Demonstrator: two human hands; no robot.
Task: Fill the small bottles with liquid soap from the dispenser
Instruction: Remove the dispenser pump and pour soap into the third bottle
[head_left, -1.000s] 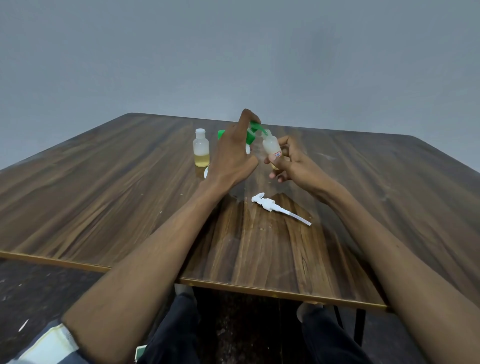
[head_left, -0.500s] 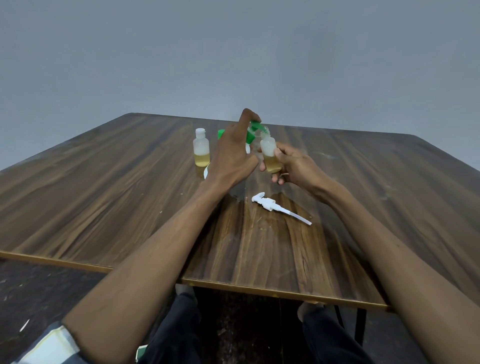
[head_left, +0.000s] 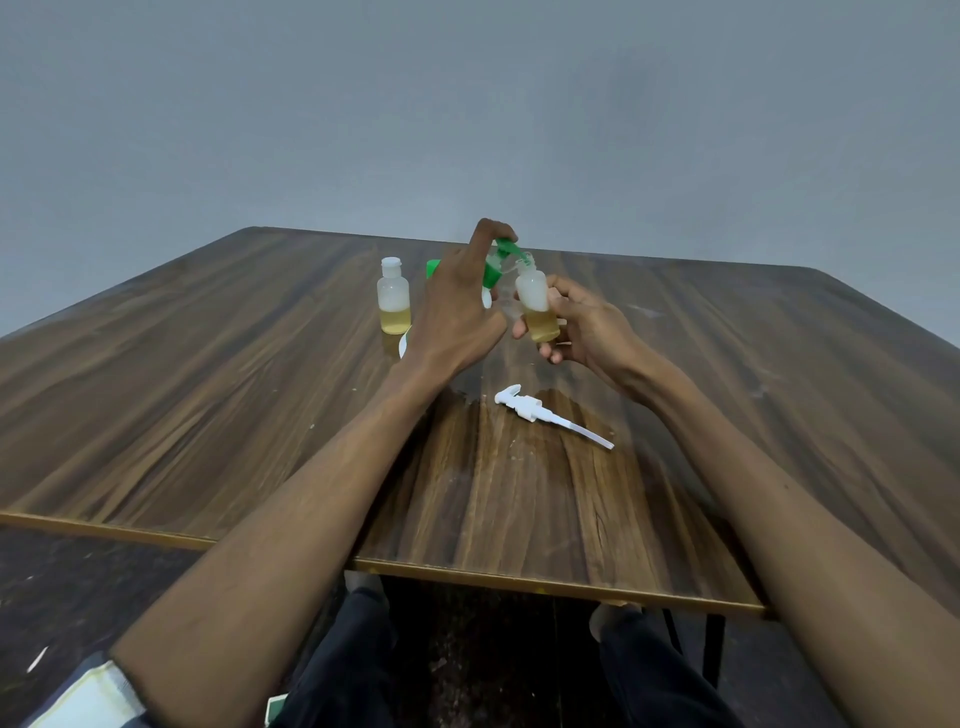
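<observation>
My left hand (head_left: 457, 306) is curled round the green soap dispenser (head_left: 500, 260), forefinger on top of its pump head; most of the dispenser is hidden behind the hand. My right hand (head_left: 582, 325) holds a small translucent bottle (head_left: 535, 309) upright, its open neck just under the green spout. Yellow soap fills roughly the lower third of that bottle. A second small bottle (head_left: 395, 303) with a white cap stands on the table (head_left: 208, 395) to the left, yellow soap in its bottom third.
A loose white pump with a long dip tube (head_left: 545, 413) lies on the table in front of my hands. A white round object (head_left: 404, 344) peeks out beside my left wrist. The table's front edge runs above my knees.
My right hand has brought the small bottle from a tilt to upright and lowered it slightly under the spout. My left hand has stayed on the dispenser.
</observation>
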